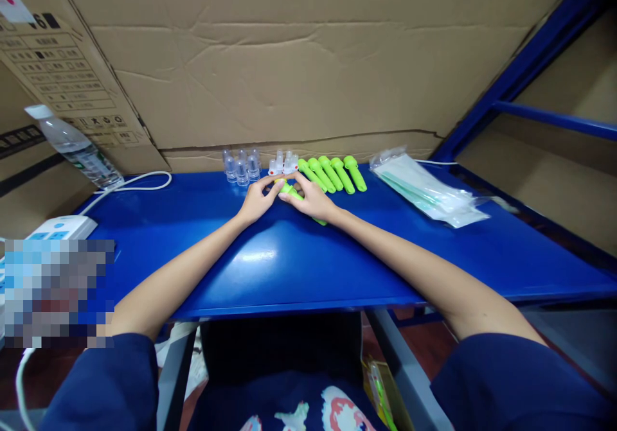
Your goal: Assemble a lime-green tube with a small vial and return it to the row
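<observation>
— Where does the green piece [295, 193] lie?

— Near the table's [202, 245] far edge, mid-width, between both hands. Its long axis slants from far-left to near-right.

— The left hand [256, 201]?

— Fingertips pinched on the piece's far-left tip.

— The right hand [312, 201]?

— Curled over the body, gripping it; the near end pokes out beneath. Both hands sit equally close. Clear caps [241, 166] stand behind, more green pieces [332, 174] just right.

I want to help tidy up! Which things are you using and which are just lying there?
Using: green piece in both hands, green pieces in a row, clear caps, white caps.

Lying about: water bottle, plastic bags, white cable, power strip.
</observation>
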{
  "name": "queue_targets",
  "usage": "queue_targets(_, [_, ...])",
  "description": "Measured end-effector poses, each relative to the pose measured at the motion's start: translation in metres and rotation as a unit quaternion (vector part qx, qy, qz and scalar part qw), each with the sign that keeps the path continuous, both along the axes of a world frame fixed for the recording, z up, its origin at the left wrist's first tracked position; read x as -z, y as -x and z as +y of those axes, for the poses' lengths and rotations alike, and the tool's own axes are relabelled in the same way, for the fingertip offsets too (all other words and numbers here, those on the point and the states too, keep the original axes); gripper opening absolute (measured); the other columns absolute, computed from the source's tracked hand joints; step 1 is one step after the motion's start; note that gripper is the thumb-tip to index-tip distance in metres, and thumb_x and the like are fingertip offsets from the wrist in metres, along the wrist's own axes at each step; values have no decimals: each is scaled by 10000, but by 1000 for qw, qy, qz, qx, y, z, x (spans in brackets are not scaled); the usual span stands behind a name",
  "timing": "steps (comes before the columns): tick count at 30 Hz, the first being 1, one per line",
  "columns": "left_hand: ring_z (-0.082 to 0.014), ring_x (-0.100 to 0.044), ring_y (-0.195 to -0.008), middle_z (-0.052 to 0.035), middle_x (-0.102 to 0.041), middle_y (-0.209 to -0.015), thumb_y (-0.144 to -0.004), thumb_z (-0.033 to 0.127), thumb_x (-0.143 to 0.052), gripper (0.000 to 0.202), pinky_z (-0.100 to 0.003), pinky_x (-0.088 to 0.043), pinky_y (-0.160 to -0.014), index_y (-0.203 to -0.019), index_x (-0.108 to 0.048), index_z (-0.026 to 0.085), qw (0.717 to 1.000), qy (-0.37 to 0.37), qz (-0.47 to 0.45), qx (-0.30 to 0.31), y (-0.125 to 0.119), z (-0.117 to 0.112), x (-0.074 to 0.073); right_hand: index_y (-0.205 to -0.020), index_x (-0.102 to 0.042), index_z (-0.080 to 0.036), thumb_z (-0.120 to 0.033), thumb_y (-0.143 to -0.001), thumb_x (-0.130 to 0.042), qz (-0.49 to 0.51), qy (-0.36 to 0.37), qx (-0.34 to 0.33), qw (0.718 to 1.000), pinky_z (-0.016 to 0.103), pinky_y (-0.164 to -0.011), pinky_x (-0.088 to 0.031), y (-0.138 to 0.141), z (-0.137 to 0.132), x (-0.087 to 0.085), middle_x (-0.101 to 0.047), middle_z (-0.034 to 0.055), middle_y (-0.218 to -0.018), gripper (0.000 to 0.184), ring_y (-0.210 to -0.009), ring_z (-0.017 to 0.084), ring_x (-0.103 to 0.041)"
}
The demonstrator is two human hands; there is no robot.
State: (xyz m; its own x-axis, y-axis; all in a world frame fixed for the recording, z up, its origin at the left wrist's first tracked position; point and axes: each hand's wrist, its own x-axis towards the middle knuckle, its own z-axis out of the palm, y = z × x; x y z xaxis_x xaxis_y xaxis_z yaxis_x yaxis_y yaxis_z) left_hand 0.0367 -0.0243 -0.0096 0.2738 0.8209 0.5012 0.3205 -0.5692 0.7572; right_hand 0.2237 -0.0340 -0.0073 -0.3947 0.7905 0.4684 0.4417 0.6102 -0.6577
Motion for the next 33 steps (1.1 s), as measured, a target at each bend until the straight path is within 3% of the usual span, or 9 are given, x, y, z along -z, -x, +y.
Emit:
queue_targets(4, [-229, -650, -1279, -115, -702, -1361, -976, 379, -630, 374, -324, -492, -1075, -1271, -726, 169, 1000, -7, -3, -23, -1, 0, 0, -1233, -551, -188, -517, -904, -617, 11, -12, 1, 1000, 296, -662, -398, -1, 0, -2, -566, -17, -754, 470, -689, 172, -563])
queue_targets(8, [-246, -640, -1310, -121, -676, -1389, -959, 393, -649, 433, -363, -457, -1157, -1306, -711, 142, 1000, 11, -26, 4, -1, -1, 0, -1255, -554, -181, -503, -910, -597, 18, -5, -4, 1000, 296, -673, -408, -1, 0, -3, -587, 5, -808, 473, -762, 189, -593])
queue_targets(14, [-285, -642, -1305, -96, -688, -1346, -933, 432, -683, 409, -423, -440, -1187, -1225, -764, 157, 1000, 22, -21, 2, 0, -3, -2, -1176, -551, -183, -497, -886, -615, 26, 2, 12, 1000, 305, -661, -410, -1, 0, -2, -577, -7, -766, 432, -688, 178, -570])
queue_targets(22, [-288, -715, -1183, -47, -721, -1243, -951, 309, -679, 253, -410, -532, -1079, -1147, -799, 203, 999, 5, 11, -35, -1, -6, -6, -1016, -476, -238, -624, -843, -657, 40, 33, 23, 998, 300, -581, -397, 0, 1, -1, -503, -58, -622, 461, -580, 175, -547])
queue_targets(28, [-306, -765, -1020, -64, -730, -1210, -956, 270, -673, 253, -397, -571, -935, -1176, -792, 232, 994, -27, 66, -87, -3, -12, -9, -959, -424, -253, -671, -827, -664, 75, 73, 16, 994, 293, -528, -400, 2, -5, -2, -546, -38, -634, 500, -568, 178, -568])
queue_targets(33, [-261, -751, -829, -95, -810, -992, -964, 300, -671, 278, -365, -513, -899, -1223, -772, 286, 976, -51, 143, -159, -5, -16, -12, -955, -432, -255, -702, -823, -652, 88, 82, 36, 992, 286, -496, -397, 5, -7, -1, -557, -42, -612, 515, -524, 163, -539])
